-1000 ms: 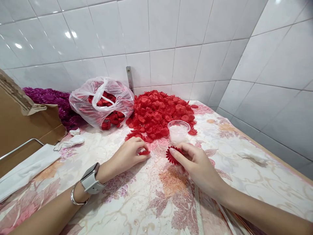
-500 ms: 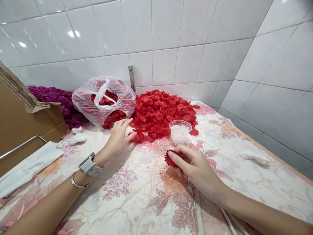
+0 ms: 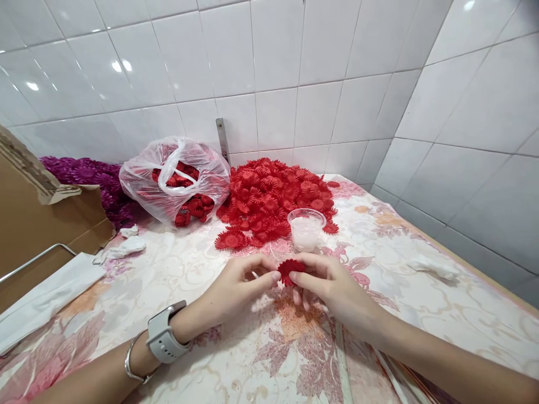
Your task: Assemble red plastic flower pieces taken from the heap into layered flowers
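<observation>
A red fringed flower piece (image 3: 288, 271) is pinched between the thumb and fingers of my right hand (image 3: 326, 279), above the floral tablecloth (image 3: 236, 359). My left hand (image 3: 240, 286), with a watch and bracelet at the wrist, reaches the flower's left edge with thumb and fingertips closed around it. Just behind my hands stands a clear plastic cup (image 3: 306, 230) with whitish contents. Beyond it lies a heap of red flower pieces (image 3: 269, 196) against the tiled wall.
Left of the heap sits a plastic bag (image 3: 168, 207) of red pieces, then purple flowers (image 3: 90, 179) and a cardboard box (image 3: 59, 224). White cloth (image 3: 46, 297) lies front left. Crumpled white material (image 3: 435, 269) is at right, thin sticks (image 3: 398, 376) near my right forearm.
My left hand has moved from beside the red heap, down and right, to the flower in my right hand. My right hand still holds the flower. The view has shifted slightly.
</observation>
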The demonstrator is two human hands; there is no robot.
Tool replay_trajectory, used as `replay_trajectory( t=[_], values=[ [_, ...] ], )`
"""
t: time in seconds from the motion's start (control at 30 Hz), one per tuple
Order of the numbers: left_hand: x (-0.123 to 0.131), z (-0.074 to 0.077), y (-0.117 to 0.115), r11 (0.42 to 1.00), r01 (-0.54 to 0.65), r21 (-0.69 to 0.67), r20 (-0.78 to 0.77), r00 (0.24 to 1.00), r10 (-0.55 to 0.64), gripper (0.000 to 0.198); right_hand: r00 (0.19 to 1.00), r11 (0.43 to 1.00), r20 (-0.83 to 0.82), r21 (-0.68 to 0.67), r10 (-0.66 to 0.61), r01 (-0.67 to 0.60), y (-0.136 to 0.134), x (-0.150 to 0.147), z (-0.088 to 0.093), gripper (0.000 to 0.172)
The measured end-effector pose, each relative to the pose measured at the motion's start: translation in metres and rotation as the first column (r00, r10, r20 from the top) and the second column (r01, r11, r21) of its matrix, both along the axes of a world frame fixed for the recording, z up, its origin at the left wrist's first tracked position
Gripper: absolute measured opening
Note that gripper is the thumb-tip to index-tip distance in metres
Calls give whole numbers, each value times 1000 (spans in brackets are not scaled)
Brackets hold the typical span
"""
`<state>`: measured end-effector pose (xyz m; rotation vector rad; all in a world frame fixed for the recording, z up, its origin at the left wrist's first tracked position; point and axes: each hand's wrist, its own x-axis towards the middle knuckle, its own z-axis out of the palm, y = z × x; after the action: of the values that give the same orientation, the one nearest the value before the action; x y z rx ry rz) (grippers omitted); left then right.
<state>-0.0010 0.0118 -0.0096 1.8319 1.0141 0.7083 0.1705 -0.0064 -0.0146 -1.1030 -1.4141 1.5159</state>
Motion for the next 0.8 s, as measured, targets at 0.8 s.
replay_trajectory(
  t=[0.8],
  values=[
    [4,2,-11,999,30,-18,-115,993,-32,26,1000,996,-5,-83,-9,8,0,-4,-10,36]
  ],
)
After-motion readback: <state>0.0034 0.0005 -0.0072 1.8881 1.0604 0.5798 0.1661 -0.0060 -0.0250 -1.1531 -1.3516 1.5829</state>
